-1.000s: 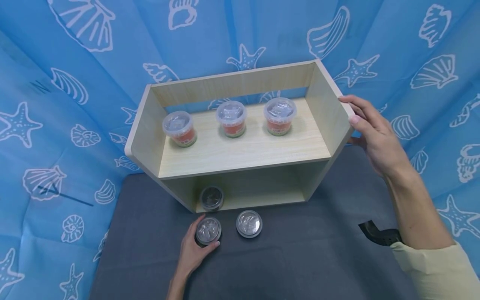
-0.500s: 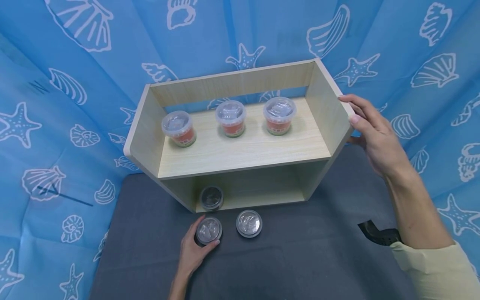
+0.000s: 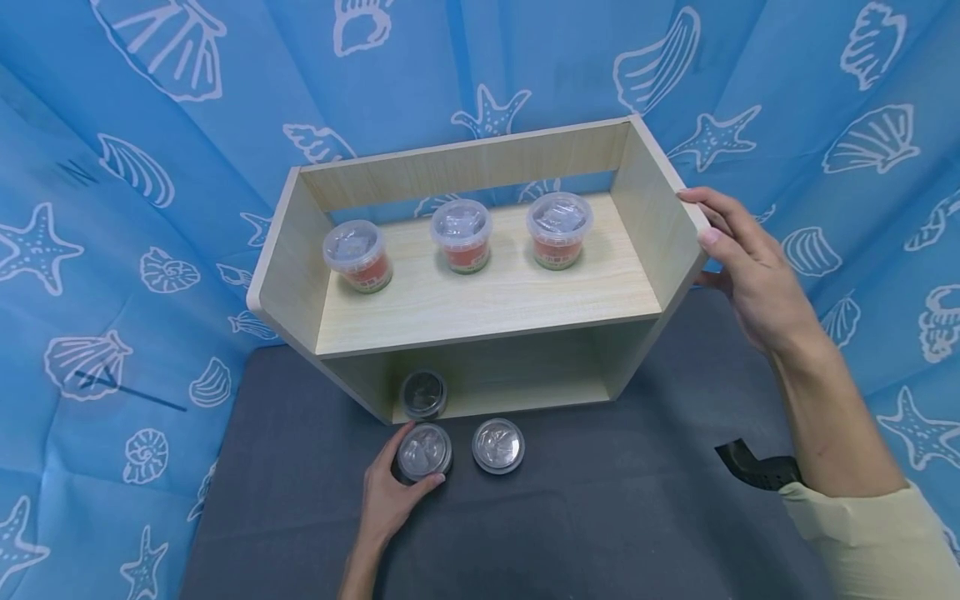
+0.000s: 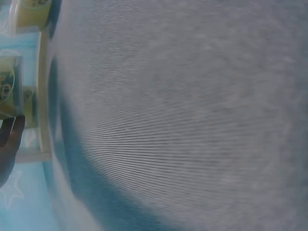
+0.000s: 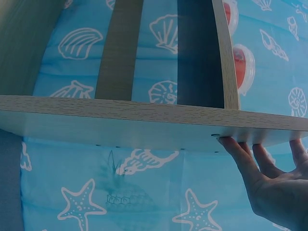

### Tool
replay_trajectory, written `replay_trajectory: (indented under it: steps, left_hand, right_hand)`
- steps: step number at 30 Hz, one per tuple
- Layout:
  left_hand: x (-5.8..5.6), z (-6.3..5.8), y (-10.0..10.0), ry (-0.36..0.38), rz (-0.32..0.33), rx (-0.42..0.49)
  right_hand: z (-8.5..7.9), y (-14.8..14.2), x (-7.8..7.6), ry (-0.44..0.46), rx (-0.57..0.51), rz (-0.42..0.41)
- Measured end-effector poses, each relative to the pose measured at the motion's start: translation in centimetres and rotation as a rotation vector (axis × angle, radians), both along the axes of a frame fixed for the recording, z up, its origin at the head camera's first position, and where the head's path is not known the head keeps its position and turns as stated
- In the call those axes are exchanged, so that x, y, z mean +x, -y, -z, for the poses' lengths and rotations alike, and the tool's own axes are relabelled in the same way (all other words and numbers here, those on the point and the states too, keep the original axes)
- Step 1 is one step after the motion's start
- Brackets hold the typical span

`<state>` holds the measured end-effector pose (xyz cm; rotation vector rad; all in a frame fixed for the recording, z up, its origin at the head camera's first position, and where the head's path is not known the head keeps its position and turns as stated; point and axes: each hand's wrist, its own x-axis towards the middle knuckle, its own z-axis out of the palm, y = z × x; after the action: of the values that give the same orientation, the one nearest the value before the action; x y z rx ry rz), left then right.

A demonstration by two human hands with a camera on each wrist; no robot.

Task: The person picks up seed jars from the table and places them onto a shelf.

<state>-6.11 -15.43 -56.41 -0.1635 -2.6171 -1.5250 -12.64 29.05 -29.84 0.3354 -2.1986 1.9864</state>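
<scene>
My left hand [image 3: 390,492] grips a round, clear-lidded plastic tub [image 3: 425,452] by its sides, thumb at the near right and a finger at the far left. In the left wrist view the held tub [image 4: 8,86] has a yellowish label and appears raised off the table. Just beyond it, a similar tub [image 3: 423,393] stands at the left of the lower compartment; another lidded tub [image 3: 498,446] sits on the table to the right. My right hand [image 3: 757,275] holds the right side panel of the wooden shelf [image 3: 480,312], fingertips on its outer face [image 5: 274,178] and thumb at the front edge.
Three lidded tubs with red labels stand on the upper board: a left one [image 3: 360,258], a middle one [image 3: 462,237] and a right one [image 3: 558,233]. A dark grey cloth [image 3: 600,517] covers the table. A blue shell-patterned curtain [image 3: 555,58] hangs behind.
The left hand has moved the tub slightly up and right in the head view, toward the lower compartment, and the tub looks a little larger. The right hand and shelf have stayed put.
</scene>
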Motion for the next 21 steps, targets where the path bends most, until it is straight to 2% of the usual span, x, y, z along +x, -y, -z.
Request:
replay_trajectory:
  steps: [7, 15, 21]
  left_hand:
    - [-0.3, -1.3, -0.7, -0.067, 0.021, 0.005]
    - [-1.1, -2.0, -2.0, -0.133, 0.082, 0.093]
    - [-1.9, -2.8, -3.0, -0.145, 0.071, 0.052]
  right_hand:
    - [-0.1, 0.0, 0.0, 0.002, -0.008, -0.002]
    - [0.0, 0.1, -0.1, 0.0, -0.012, 0.006]
    - [0.0, 0.1, -0.1, -0.004, -0.006, 0.009]
